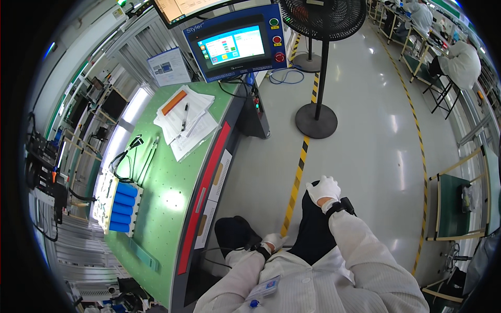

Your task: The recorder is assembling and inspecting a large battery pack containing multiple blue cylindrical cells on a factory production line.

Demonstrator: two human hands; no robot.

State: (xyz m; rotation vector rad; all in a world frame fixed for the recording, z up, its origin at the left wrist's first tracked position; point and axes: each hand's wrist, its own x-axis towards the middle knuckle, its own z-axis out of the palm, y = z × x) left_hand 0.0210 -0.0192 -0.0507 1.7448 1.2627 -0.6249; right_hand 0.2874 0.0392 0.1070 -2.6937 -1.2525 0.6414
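Note:
My right hand, in a white glove with a black band at the wrist, rests over my right knee with its fingers loosely laid down and nothing in them. Close to my lap, my left hand is also gloved; its fingers look stretched out and hold nothing I can see. A thin dark cable runs by the left wrist. To my left stands a green workbench. On it sits a block of blue cylindrical cells in a cream holder, with a teal bar lying nearer to me.
Papers with an orange strip and a pen lie toward the bench's far end. Beyond are a control panel and a black standing fan. A green-shelved cart stands right; people in white coats sit farther off.

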